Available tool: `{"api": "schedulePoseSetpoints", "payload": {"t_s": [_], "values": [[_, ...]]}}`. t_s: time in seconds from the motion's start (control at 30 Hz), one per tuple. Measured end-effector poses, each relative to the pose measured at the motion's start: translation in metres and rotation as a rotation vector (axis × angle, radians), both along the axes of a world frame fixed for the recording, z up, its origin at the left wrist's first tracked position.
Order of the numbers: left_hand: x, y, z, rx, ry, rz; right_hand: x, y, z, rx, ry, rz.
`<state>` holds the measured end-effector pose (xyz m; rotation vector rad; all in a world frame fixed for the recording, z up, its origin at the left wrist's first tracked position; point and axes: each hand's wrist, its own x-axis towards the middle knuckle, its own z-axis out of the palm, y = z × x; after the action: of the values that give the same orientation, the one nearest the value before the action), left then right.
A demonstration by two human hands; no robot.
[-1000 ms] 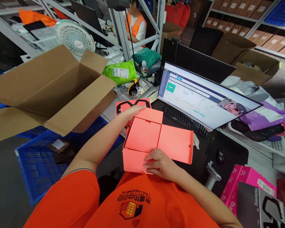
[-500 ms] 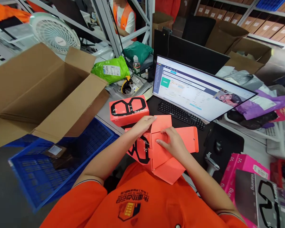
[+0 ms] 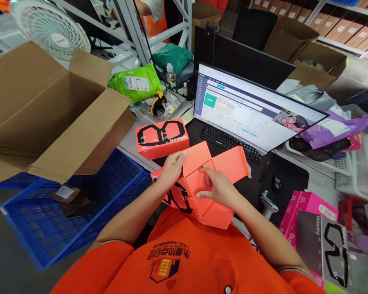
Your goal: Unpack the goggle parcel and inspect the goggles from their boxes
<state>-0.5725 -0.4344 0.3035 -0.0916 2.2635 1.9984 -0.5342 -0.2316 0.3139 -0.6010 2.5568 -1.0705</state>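
A coral-red cardboard box (image 3: 179, 199) with black frame-like graphics is tilted before my chest, its end flaps spread out to the right. My left hand (image 3: 172, 166) is closed around its far upper side, with the thumb near the raised flap (image 3: 198, 158). At the opened end, my right hand (image 3: 218, 188) has its thumb and fingers apart, close against the coral inner surface; whether the fingertips press on it I cannot tell. What lies inside the box is hidden. A second, closed coral box (image 3: 162, 139) marked "Wakening" lies just beyond my left hand.
A large open carton (image 3: 49, 114) and blue crate (image 3: 79, 228) are at left. Ahead stand a monitor (image 3: 248, 108) and keyboard (image 3: 230, 141). A mouse (image 3: 276, 183), scanner (image 3: 268, 206), pink box (image 3: 309, 212) and grey box (image 3: 322, 249) are at right. A co-worker's arm shows behind the frame.
The opened box has tipped and shifted slightly left with my left hand. My right thumb and fingers have spread wider at its end. The camera view has shifted a little.
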Motion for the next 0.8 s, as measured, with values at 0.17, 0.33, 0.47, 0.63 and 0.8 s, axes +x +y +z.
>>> {"api": "schedulePoseSetpoints", "payload": {"t_s": [0.17, 0.33, 0.47, 0.63, 0.8], "values": [[0.0, -0.001, 0.006, -0.157, 0.064, -0.007, 0.013, 0.0, 0.009, 0.062, 0.12, -0.079], [-0.007, -0.006, 0.004, -0.135, 0.051, 0.075, 0.013, 0.008, 0.008, 0.054, 0.206, -0.119], [-0.005, 0.0, 0.004, -0.112, 0.063, 0.029, 0.0, 0.009, -0.003, 0.084, 0.153, 0.004], [-0.014, -0.008, -0.001, 0.016, 0.027, -0.218, -0.001, 0.011, -0.009, 0.025, 0.061, 0.016], [-0.066, -0.035, -0.045, 0.103, -0.115, -0.814, 0.0, 0.022, -0.01, -0.024, -0.091, -0.096]]}}
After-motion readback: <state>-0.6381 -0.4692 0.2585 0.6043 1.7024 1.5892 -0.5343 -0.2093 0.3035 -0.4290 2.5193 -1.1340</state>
